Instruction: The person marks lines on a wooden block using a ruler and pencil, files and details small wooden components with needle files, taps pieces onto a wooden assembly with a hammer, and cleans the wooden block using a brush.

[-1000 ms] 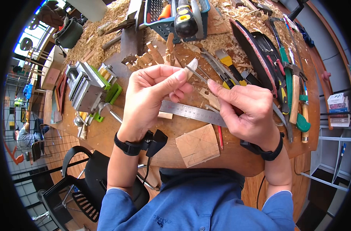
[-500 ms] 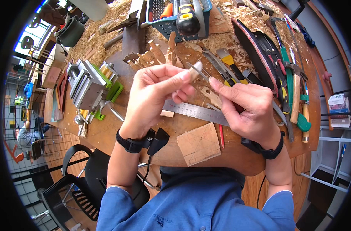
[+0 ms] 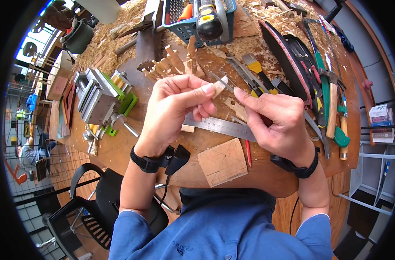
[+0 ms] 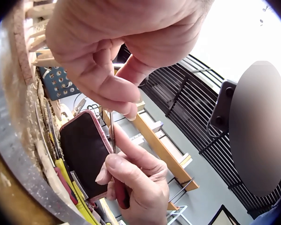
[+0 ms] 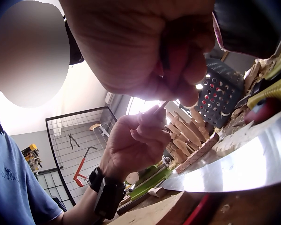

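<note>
Between thumb and fingers my left hand (image 3: 180, 97) pinches a small pale piece of wood (image 3: 220, 88), its end poking out past the fingertips. My right hand (image 3: 277, 119) grips a slim steel tool (image 3: 227, 86) by its dark red handle (image 4: 121, 194), the index finger stretched along it. The thin metal crosses the wood's exposed end in the head view. In the left wrist view the tool's tip is hidden at the left fingertips. Below the hands a steel ruler (image 3: 219, 125) lies on the bench, with a square wooden block (image 3: 222, 162) marked with lines nearer me.
A grey and green vise (image 3: 100, 99) stands at left. Carved wooden pegs (image 3: 173, 60) rise behind my left hand. Farther back sits a blue basket (image 3: 191, 32) of tools among shavings. Utility knives (image 3: 258, 71), a black case (image 3: 288, 65) and a hammer (image 3: 331, 99) lie at right.
The tool has shifted across the wood's exposed end, and the wood has turned a little in the left fingers. Both hands keep their grips and nearly the same place.
</note>
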`<state>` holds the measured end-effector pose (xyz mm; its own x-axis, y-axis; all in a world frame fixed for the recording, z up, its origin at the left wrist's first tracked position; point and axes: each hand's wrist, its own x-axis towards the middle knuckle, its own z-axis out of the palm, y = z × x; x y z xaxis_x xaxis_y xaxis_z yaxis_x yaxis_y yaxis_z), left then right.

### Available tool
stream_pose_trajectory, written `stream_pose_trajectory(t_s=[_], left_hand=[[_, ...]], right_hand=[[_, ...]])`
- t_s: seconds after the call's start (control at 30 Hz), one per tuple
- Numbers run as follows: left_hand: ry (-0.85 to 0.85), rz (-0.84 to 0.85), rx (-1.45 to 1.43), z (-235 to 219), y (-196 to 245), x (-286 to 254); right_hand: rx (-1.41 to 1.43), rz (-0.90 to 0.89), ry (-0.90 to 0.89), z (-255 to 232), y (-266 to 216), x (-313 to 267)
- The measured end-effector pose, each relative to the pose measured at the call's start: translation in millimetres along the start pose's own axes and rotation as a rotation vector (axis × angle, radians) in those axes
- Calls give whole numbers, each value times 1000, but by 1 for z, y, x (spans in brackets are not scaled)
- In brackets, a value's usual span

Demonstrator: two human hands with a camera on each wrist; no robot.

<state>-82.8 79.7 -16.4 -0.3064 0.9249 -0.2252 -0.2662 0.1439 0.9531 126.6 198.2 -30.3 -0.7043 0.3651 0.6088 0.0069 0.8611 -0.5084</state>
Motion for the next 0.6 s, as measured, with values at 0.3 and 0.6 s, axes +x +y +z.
stream_pose_trajectory(t_s=[0.3,0.6], left_hand=[[-20,20,-49,-4,1,0],[-14,56,-47,-2,2,-1]], right_hand=[[8,9,-11,0,-2,1],[3,-6,-5,-1,-3,3]])
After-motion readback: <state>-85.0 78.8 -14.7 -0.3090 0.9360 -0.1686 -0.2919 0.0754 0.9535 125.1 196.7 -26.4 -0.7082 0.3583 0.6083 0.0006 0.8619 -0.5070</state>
